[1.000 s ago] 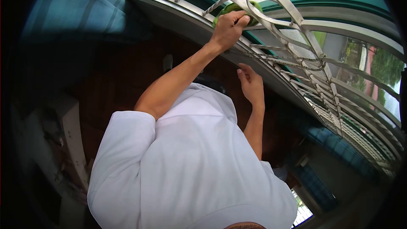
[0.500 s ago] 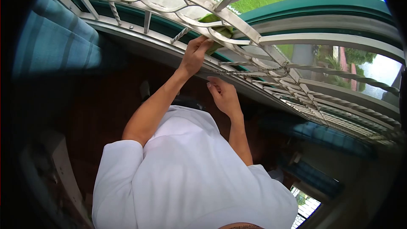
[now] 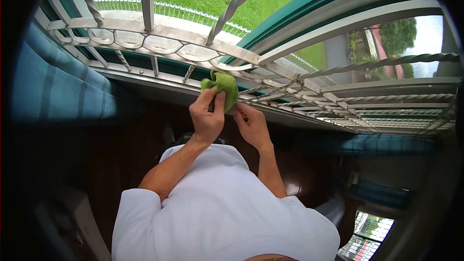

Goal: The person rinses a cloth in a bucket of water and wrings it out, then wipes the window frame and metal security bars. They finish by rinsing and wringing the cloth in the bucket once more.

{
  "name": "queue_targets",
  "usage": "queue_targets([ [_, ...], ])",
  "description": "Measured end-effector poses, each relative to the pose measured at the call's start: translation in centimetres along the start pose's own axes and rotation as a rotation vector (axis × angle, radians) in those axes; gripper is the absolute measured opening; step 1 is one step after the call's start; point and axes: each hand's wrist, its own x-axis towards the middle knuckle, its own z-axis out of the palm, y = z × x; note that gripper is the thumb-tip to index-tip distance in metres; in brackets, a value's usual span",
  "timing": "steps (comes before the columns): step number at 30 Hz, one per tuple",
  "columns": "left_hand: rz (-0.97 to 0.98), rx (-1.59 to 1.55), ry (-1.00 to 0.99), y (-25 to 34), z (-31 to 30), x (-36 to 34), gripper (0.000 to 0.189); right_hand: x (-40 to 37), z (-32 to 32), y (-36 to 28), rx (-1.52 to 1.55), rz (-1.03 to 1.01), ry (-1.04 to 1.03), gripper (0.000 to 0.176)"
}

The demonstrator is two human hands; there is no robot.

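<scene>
A green cloth (image 3: 226, 87) hangs bunched in front of the lower rail of a white metal window grille (image 3: 166, 33). My left hand (image 3: 208, 118) pinches its near side between thumb and fingers. Close by on the right, my right hand (image 3: 252, 124) has its fingertips drawn together at the cloth's lower right edge. Whether those fingertips grip the cloth is too small to tell. Behind the grille stands a green window frame (image 3: 290, 17).
Blue curtains (image 3: 72, 87) hang at the left, and more blue fabric (image 3: 382, 145) lies along the wall at the right. Twisted bars cross the window. Below is a dark reddish floor (image 3: 121, 164). Grass shows outside.
The green cloth has come out from among the grille bars toward me with my left hand. My right hand is now beside the cloth. The view has shifted.
</scene>
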Motion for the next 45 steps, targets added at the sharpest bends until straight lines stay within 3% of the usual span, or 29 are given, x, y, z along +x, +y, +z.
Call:
queue_targets([
  [2, 0.341, -0.053, 0.042, 3.5, 0.1, 0.2, 0.018, -0.8, -0.3, 0.7, -0.061, 0.037, 0.02, 0.023],
  [4, 0.653, 0.192, 0.013, 7.6, 0.2, 3.4, 0.021, -1.6, -0.6, 0.5, -0.124, 0.086, -0.007, 0.024],
  [5, 0.695, 0.324, -0.004, 9.2, 0.5, 5.0, 0.032, -2.0, -0.4, 1.0, -0.115, 0.095, -0.012, 0.024],
  [6, 0.729, 0.443, -0.018, 10.4, 1.3, 7.2, 0.029, -2.1, -0.2, 1.9, -0.102, 0.074, 0.01, 0.025],
  [7, 0.642, 0.54, -0.08, 10.8, 2.0, 8.8, 0.018, -2.2, -0.2, 2.3, -0.09, 0.05, 0.035, 0.026],
  [9, 0.633, 0.839, -0.284, 9.5, 2.3, 10.8, 0.015, -2.7, -0.5, 2.5, -0.028, 0.044, 0.055, 0.028],
  [10, 0.642, 0.845, -0.273, 9.1, 2.4, 11.4, 0.015, -2.8, -0.7, 2.6, -0.013, 0.052, 0.05, 0.028],
  [12, 0.55, 0.903, -0.509, 8.9, 2.4, 12.3, 0.017, -2.9, -0.8, 3.1, 0.02, 0.096, 0.026, 0.028],
  [13, 0.554, 0.916, -0.509, 9.2, 2.6, 13.2, 0.017, -3.2, -0.4, 3.6, 0.031, 0.089, 0.025, 0.028],
  [15, 0.459, 0.636, -0.486, 10.7, 3.0, 15.0, 0.018, -3.1, -0.1, 4.7, 0.0, 0.046, 0.052, 0.028],
  [17, 0.601, 0.272, -0.324, 15.0, 4.5, 16.2, 0.019, -2.2, 0.2, 5.2, 0.019, 0.034, 0.011, 0.028],
  [20, 0.52, 0.225, -0.374, 22.9, 5.7, 16.5, 0.017, -2.3, 0.3, 4.6, -0.003, 0.043, -0.048, 0.028],
  [22, 0.57, -0.058, -0.207, 23.8, 6.5, 17.4, 0.029, -1.6, 0.1, 3.9, -0.007, 0.012, -0.059, 0.028],
  [24, 0.821, 0.158, -0.116, 16.6, 6.4, 17.0, 0.022, -1.2, -0.3, 4.0, 0.024, 0.027, -0.039, 0.029],
  [27, 0.43, 0.552, -0.268, 10.3, 3.6, 13.2, 0.03, -0.8, -0.3, 5.7, 0.062, 0.053, 0.041, 0.03],
  [30, 0.478, 0.373, -0.312, 11.5, 4.2, 14.2, 0.026, -1.5, -0.1, 5.7, -0.104, 0.04, 0.01, 0.03],
  [34, 0.551, 0.068, -0.327, 20.1, 6.8, 17.5, 0.02, -0.6, 0.6, 3.6, -0.064, 0.006, -0.043, 0.03],
  [35, 0.779, 0.02, -0.235, 22.7, 7.0, 18.3, 0.019, -0.7, 0.9, 3.1, -0.06, 0.013, -0.049, 0.031],
  [37, 0.589, -0.304, -0.239, 30.8, 6.9, 15.1, 0.011, -0.5, 1.2, 2.9, -0.088, -0.04, -0.051, 0.03],
  [39, 0.787, -0.376, -0.283, 25.3, 10.0, 20.0, 0.018, -0.6, 1.1, 2.9, -0.03, -0.033, -0.048, 0.032],
  [41, 0.551, -0.488, -0.267, 21.1, 10.3, 17.9, 0.014, -0.8, 1.3, 3.9, 0.167, 0.023, -0.043, 0.032],
  [43, 0.556, -0.554, -0.152, 17.1, 10.5, 16.0, 0.012, -0.6, 1.8, 4.0, 0.576, 0.11, -0.022, 0.035],
  [45, 0.435, -0.663, -0.137, 15.1, 10.1, 14.6, 0.017, -0.6, 1.4, 2.0, 0.595, -0.062, 0.057, 0.04],
])
